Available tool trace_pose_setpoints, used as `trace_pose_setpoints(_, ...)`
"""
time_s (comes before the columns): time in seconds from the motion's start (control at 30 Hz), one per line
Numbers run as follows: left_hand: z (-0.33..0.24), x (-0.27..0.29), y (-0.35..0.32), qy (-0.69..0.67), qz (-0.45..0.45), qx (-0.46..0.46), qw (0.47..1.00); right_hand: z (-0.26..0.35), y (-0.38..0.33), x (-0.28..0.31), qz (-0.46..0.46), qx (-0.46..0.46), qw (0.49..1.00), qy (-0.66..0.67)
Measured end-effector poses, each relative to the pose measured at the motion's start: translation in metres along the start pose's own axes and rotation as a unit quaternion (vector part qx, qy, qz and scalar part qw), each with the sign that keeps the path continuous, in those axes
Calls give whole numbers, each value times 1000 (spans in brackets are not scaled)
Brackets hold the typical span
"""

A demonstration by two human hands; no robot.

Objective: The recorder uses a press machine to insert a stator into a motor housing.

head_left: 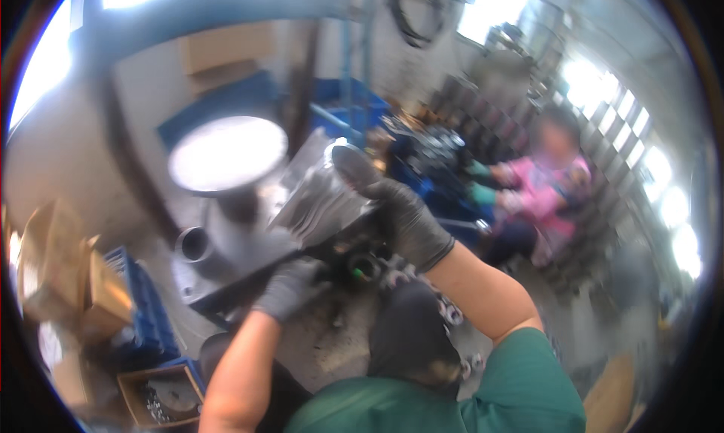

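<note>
My right hand [413, 223], in a dark grey glove, has its fingers closed at the rim of a round-ended silver metal piece [351, 164]. Beside that piece is a ridged, shiny grey metal mass [317, 197] on the bench; blur hides whether the two are joined. My left hand [292, 288], gloved alike, is by the front edge of the metal bench [241, 271]. Its fingers are smeared, and anything in them cannot be made out. A dark ring-shaped part [363, 267] with a green spot lies between my hands.
On the bench stand a round pale disc [228, 154] on a post and a short upright pipe [194, 244]. Cardboard boxes [53, 259] and a blue crate [147, 305] are at left. Several metal rings [451, 312] lie on the floor. A person in pink [543, 191] works at right.
</note>
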State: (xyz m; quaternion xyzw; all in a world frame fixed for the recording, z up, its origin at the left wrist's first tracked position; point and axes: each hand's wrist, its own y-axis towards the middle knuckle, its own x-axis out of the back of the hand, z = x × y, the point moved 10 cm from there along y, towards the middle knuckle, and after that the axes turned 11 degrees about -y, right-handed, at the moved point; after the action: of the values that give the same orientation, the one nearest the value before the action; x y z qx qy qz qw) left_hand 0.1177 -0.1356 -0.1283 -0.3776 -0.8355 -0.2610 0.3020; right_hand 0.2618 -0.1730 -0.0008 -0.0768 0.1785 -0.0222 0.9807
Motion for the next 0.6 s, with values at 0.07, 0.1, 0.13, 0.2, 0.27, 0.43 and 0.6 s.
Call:
trace_pose_setpoints(0.07,17,-16,4,-73,4,-1,997,-17,-36,59,-131,0,991,-21)
trace_pose_setpoints(0.1,8,-14,-2,-60,13,62,996,-16,-65,75,-116,27,990,-80)
trace_pose_setpoints(0.13,2,-13,1,-30,0,-17,999,-16,-89,83,-89,50,985,-141)
trace_pose_setpoints(0.2,-10,-16,-6,-5,18,-4,1000,-25,-138,116,-131,50,976,-166)
trace_pose_setpoints(0.27,-16,-23,-12,-8,55,33,998,-18,-183,144,-188,161,949,-193)
trace_pose_setpoints(0.43,-14,-33,-27,-32,91,76,992,-90,-291,254,-400,28,900,-171)
trace_pose_setpoints(0.6,-4,-48,-37,43,141,-2,989,-179,-378,351,-567,7,823,-39)
